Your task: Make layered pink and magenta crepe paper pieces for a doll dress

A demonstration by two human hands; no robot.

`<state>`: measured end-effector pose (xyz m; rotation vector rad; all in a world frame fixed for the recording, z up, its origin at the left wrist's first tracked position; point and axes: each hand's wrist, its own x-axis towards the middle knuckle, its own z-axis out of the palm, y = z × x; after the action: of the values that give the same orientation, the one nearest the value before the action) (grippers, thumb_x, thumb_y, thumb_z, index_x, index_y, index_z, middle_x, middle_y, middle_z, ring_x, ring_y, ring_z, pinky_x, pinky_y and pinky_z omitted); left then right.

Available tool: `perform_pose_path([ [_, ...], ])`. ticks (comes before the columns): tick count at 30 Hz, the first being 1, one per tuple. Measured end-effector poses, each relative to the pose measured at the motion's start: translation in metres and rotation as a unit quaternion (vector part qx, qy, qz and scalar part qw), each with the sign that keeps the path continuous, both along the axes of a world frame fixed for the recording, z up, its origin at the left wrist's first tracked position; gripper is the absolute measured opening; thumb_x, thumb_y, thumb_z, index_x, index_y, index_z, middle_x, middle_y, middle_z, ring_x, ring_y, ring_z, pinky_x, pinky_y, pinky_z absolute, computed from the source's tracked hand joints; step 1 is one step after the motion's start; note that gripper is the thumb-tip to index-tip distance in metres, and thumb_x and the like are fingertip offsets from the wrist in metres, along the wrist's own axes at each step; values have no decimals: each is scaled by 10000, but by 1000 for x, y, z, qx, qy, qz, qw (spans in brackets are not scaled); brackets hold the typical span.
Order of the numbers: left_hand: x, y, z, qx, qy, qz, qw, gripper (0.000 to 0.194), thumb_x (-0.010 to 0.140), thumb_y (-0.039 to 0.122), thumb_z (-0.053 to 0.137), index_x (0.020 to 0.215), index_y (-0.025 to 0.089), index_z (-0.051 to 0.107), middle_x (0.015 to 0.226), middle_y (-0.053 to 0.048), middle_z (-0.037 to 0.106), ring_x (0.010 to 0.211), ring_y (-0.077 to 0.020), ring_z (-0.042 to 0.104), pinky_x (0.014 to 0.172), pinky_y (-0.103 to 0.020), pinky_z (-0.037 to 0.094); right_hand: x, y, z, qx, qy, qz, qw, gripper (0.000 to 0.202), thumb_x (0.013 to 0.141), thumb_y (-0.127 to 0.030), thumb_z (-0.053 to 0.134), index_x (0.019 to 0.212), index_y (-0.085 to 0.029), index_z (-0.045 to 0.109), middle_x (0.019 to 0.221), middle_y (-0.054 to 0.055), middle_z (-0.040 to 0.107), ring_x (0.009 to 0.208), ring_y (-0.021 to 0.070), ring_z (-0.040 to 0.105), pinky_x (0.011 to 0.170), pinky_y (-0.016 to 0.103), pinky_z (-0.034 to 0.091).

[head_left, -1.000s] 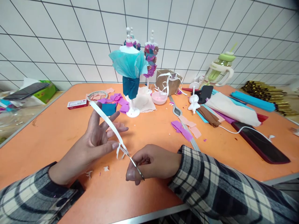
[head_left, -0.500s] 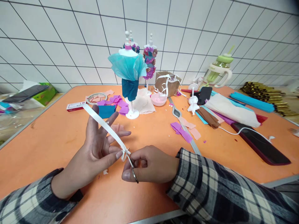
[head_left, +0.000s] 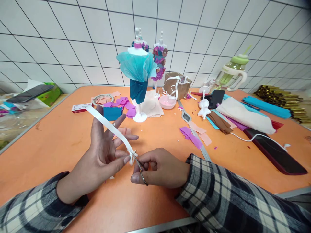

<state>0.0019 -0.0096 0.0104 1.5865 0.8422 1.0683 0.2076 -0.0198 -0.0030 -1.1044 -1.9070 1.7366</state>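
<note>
Left hand [head_left: 103, 154] pinched on white strip [head_left: 107, 124]; right hand [head_left: 161, 169] clamped on scissors [head_left: 141, 172], meeting strip between the grips. Likely trimming; next cut should need steady left grip.

Indoor craft workspace; home, studio or classroom, cannot tell. Orange metal-edged worktop [head_left: 155, 204] across frame, reaching a white square-tiled wall [head_left: 93, 29] at top. Signs of making: upper centre, small white dress form [head_left: 138, 50] in teal and turquoise crepe-like paper; right behind it, slim white dress form covered in purple and pink rosettes [head_left: 159, 61]. Right of centre, loose purple paper scraps [head_left: 190, 137]; farther right, folded cream sheet [head_left: 245, 115]. Lower centre, small metal scissors [head_left: 141, 171] at a narrow white strip [head_left: 109, 125]. Upper right, clear green-lidded drinking bottle [head_left: 233, 72]: everyday use.
</note>
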Motion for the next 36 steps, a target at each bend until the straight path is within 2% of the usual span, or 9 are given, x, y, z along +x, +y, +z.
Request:
perform_pose_path([
  [6,-1,-2,-1,11,4,6,1000,1131,834,180,736,1498,672,-36,1662,13,222,1277,-312,571,672,-355,685,-1,-1,-1,0,16,-14,1000,415,772,-566,762,731,-171,640,597,-56,484,555,73,403,508,218,297],
  [11,0,-4,-1,10,5,16,1000,1169,821,177,748,1488,680,-69,1666,18,225,1277,-302,582,662,-353,690,-3,-2,2,-4,23,-11,1000,374,774,-523,780,780,-173,651,668,-56,540,562,60,407,521,199,314],
  [19,3,-5,-3,17,-9,28,999,1172,818,166,750,1495,667,-66,1646,6,271,1286,-303,580,660,-339,686,-4,-6,5,25,20,-21,999,311,797,-475,769,827,-186,659,622,-75,507,561,68,414,560,199,345],
  [26,6,-8,-1,18,-24,36,999,1140,806,122,747,1460,727,34,1667,81,192,1294,-308,561,650,-306,670,-6,-7,4,29,20,-32,999,283,823,-452,747,802,-186,653,628,-66,516,581,73,442,581,206,355],
  [31,7,-7,3,5,-34,35,999,1207,789,109,756,1458,730,-33,1666,71,195,1287,-314,559,671,-347,681,-8,-7,1,33,27,-40,998,249,846,-395,720,760,-180,630,636,-58,537,594,76,478,588,208,375],
  [36,4,-3,3,1,-35,27,999,1198,795,131,768,1470,714,-31,1668,72,210,1288,-283,567,729,-318,669,-9,-7,1,42,17,-52,998,257,845,-383,720,732,-177,615,615,-57,536,597,79,503,581,204,396],
])
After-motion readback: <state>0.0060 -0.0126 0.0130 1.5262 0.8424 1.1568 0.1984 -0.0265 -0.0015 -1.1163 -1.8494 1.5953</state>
